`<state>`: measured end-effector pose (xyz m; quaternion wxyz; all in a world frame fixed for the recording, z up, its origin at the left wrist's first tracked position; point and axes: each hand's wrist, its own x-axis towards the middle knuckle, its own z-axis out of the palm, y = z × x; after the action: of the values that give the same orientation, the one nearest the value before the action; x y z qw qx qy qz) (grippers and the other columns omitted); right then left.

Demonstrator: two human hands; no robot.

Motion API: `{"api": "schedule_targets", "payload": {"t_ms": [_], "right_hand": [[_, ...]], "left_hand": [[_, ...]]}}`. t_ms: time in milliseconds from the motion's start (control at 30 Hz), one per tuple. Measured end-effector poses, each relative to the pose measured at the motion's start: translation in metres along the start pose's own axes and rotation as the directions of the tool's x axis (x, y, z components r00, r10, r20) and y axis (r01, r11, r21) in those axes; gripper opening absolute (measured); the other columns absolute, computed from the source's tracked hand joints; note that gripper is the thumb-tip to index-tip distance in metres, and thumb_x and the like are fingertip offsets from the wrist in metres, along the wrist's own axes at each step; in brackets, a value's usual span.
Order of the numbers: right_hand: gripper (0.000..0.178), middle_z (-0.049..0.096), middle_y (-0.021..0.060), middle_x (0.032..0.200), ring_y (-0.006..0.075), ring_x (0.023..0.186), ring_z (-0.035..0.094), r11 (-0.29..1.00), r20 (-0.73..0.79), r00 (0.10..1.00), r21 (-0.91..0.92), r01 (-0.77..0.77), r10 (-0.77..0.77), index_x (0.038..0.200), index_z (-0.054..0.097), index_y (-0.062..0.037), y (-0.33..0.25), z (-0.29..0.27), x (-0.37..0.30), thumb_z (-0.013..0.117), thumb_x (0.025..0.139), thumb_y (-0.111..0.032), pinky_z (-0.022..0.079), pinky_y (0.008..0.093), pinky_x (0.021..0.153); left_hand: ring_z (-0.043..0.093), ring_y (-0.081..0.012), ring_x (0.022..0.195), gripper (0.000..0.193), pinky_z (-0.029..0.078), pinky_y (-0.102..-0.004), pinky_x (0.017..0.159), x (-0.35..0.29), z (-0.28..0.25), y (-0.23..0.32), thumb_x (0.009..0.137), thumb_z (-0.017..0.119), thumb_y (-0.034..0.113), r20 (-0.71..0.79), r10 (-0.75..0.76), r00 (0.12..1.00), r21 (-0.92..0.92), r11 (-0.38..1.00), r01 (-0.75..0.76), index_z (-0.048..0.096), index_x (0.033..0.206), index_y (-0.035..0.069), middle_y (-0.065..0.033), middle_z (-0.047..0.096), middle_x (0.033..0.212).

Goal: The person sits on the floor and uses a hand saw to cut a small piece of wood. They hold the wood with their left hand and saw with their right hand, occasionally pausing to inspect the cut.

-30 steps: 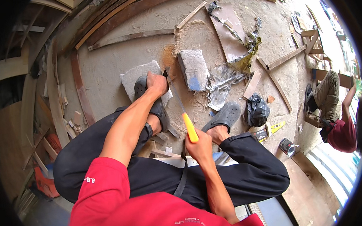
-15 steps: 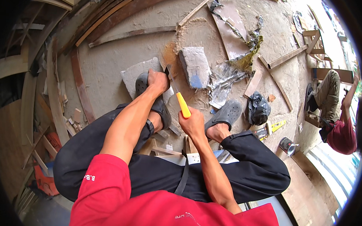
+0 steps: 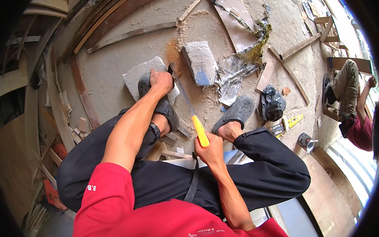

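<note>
My right hand (image 3: 210,149) is wrapped round the yellow handle of a handsaw (image 3: 200,130). Seen nearly edge-on, its thin blade runs forward and left, ending beside my left hand. That left hand (image 3: 160,80) is closed in a fist over my left shoe, at the edge of a rough pale block (image 3: 137,71). A small dark piece shows by its knuckles, but what the fingers hold is hidden. Orange-brown sawdust (image 3: 174,52) lies on the floor just beyond the blade's far end.
Another pale block (image 3: 200,62), with a blue patch, lies beyond the saw. Crumpled foil sheeting (image 3: 235,74), a black plastic bag (image 3: 272,103), a yellow-handled tool (image 3: 293,121) and a can (image 3: 306,142) are to the right. A co-worker (image 3: 353,99) sits far right. Timber lines the left.
My right hand has drawn the saw back toward me and slightly right, and more of the blade shows. My left hand stays closed by the left shoe. The view has shifted a little.
</note>
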<state>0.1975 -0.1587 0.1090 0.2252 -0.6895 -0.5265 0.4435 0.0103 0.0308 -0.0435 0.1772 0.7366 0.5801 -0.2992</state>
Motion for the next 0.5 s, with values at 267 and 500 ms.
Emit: {"api": "schedule_targets", "payload": {"t_ms": [267,500], "right_hand": [[0.021,0.062,0.023,0.071,0.0426,0.064,0.061,0.999,0.015,0.999,-0.016,0.039,-0.039,0.077,0.064,0.0001,0.02,0.004,0.006,0.066,0.078,-0.021,0.048,0.0458,0.06],[0.016,0.062,0.0215,0.069,0.0393,0.065,0.063,1.0,-0.005,1.0,0.013,0.001,-0.001,0.086,0.068,-0.0011,0.024,0.016,0.043,0.067,0.077,-0.014,0.049,0.0422,0.059]], "left_hand": [[0.07,-0.0284,0.092,0.024,0.037,-0.0503,0.097,-0.004,0.001,0.0,0.079,0.059,0.026,-0.012,0.019,1.0,0.068,0.997,-0.019,0.076,0.085,0.011,-0.0106,0.073,0.094],[0.07,-0.0295,0.09,0.024,0.039,-0.0505,0.095,0.003,-0.007,0.003,0.08,0.058,0.027,0.016,0.021,1.0,0.071,0.997,-0.022,0.076,0.082,0.011,-0.0112,0.073,0.092]]}}
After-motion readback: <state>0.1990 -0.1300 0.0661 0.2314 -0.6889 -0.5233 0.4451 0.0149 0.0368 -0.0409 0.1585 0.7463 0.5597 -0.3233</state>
